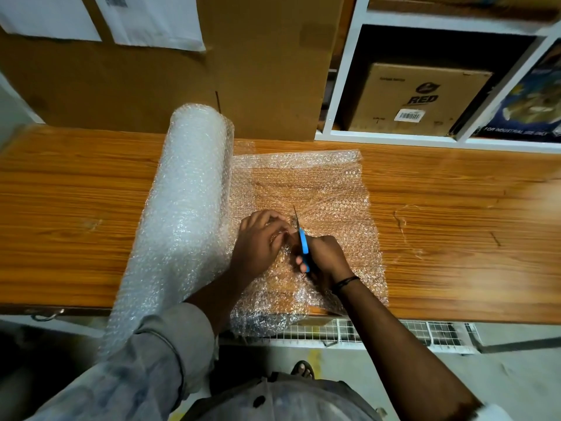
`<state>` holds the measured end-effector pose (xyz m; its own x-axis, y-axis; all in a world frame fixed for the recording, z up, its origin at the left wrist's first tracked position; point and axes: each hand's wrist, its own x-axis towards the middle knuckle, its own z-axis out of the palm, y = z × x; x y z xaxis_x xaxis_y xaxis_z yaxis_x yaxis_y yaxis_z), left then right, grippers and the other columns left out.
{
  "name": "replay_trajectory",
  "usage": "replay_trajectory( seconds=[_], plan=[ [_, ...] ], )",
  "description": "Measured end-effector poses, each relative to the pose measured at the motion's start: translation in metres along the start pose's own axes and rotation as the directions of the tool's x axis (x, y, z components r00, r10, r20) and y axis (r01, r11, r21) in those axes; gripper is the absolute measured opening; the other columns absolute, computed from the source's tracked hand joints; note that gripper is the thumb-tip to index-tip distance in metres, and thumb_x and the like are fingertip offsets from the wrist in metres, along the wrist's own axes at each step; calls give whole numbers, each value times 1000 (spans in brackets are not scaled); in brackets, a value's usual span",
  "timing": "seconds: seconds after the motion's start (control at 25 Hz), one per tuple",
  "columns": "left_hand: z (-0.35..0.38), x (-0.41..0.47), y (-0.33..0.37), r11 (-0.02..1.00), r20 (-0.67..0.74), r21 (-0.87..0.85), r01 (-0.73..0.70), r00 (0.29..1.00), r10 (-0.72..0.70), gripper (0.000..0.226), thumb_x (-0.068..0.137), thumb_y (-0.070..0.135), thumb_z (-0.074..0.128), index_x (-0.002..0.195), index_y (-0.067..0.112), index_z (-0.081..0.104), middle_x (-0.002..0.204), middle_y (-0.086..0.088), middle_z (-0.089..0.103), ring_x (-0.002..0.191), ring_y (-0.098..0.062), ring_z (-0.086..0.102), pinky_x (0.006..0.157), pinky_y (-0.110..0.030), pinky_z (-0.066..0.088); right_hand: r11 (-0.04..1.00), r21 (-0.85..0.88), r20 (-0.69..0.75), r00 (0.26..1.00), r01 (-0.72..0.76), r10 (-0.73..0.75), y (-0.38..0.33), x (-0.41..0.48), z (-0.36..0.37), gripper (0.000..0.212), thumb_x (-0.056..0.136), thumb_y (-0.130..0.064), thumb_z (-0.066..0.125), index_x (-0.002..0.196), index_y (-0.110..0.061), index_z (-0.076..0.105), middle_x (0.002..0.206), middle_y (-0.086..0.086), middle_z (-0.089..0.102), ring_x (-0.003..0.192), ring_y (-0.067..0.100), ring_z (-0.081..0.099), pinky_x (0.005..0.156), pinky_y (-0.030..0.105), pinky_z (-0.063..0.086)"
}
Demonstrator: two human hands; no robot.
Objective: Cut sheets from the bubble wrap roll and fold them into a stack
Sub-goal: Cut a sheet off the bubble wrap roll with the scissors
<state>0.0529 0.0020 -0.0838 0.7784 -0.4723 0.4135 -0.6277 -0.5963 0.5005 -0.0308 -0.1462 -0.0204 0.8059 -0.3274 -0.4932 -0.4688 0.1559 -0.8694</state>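
A thick bubble wrap roll (185, 202) lies on the wooden table (76, 214), running from the back to past the near edge. An unrolled sheet of bubble wrap (328, 196) spreads flat to its right, still joined to the roll. My right hand (326, 259) grips blue-handled scissors (303, 244), their blades pointing away from me into the sheet. My left hand (261, 241) pinches the sheet just left of the blades, close to the roll.
Large cardboard boxes (170, 80) stand against the back of the table. A white shelf unit (434, 138) at the back right holds a brown box (416, 98). A wire rack (379, 332) sits below the table's near edge.
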Motion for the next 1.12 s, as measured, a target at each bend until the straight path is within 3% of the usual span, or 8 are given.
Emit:
replay_trajectory(
  seconds=[0.2, 0.32, 0.44, 0.68, 0.8, 0.92, 1.04, 1.12],
  plan=[
    [0, -1, -1, 1000, -3, -24, -3, 1000, 3, 18, 93, 19, 66, 108, 28, 68, 123, 7, 59, 118, -18, 52, 97, -40, 37, 992, -124, -32, 999, 9, -13, -2, 1, -3, 40, 88, -28, 78, 73, 9, 73, 55, 16, 63, 38, 19, 52, 44, 23, 38],
    [2, -1, -3, 1000, 9, -28, 12, 1000, -12, 23, 92, 18, 66, 114, 26, 67, 123, 8, 59, 118, -18, 52, 99, -43, 39, 999, -25, -25, 999, -25, 25, -8, 4, -1, 39, 86, -27, 78, 84, 11, 74, 59, 18, 63, 40, 22, 53, 46, 26, 40],
    [3, -1, -4, 1000, 6, -29, 5, 1000, -5, 20, 95, 23, 65, 115, 24, 66, 122, 8, 59, 116, -18, 53, 99, -46, 41, 999, 41, -14, 999, -29, 30, -17, 8, 3, 30, 87, -27, 75, 76, 1, 76, 62, 20, 60, 41, 22, 50, 44, 25, 41],
    [6, 0, -6, 998, -5, -70, 6, 1000, -7, 16, 95, 28, 64, 110, 25, 67, 120, 9, 60, 115, -16, 54, 99, -45, 41, 990, -140, -64, 998, 8, -18, -18, 17, 1, 32, 84, -20, 79, 80, 11, 76, 55, 13, 66, 40, 20, 55, 45, 23, 44],
    [2, 4, -6, 988, -89, -115, 99, 990, -109, 13, 93, 30, 65, 103, 26, 71, 121, 11, 61, 116, -12, 52, 97, -36, 35, 983, -186, -69, 998, -1, -12, -11, 11, -3, 38, 88, -26, 77, 75, 10, 74, 57, 16, 67, 38, 18, 55, 39, 18, 37],
    [-4, 27, -10, 985, -150, -27, 170, 974, -172, 23, 94, 27, 67, 117, 26, 72, 128, 7, 62, 120, -14, 50, 94, -33, 36, 984, -177, -53, 999, -9, -1, 1, 3, -5, 31, 88, -17, 71, 65, 4, 72, 58, 17, 67, 41, 22, 55, 45, 22, 42],
    [-2, 52, -14, 981, 32, 108, 162, 986, -166, 39, 97, 34, 63, 135, 26, 64, 142, 0, 57, 135, -24, 45, 107, -46, 39, 991, -135, -50, 999, -17, 10, 15, -4, -1, 29, 79, -20, 72, 56, -2, 72, 57, 19, 66, 47, 26, 56, 58, 34, 49],
    [5, 51, -19, 974, 184, 168, 149, 966, -180, 47, 101, 42, 55, 145, 28, 55, 156, -2, 46, 147, -29, 35, 119, -50, 28, 997, -75, -41, 999, -16, 13, 19, -8, -2, 28, 77, -21, 76, 55, -2, 72, 59, 21, 66, 48, 26, 55, 60, 37, 50]
  ],
)
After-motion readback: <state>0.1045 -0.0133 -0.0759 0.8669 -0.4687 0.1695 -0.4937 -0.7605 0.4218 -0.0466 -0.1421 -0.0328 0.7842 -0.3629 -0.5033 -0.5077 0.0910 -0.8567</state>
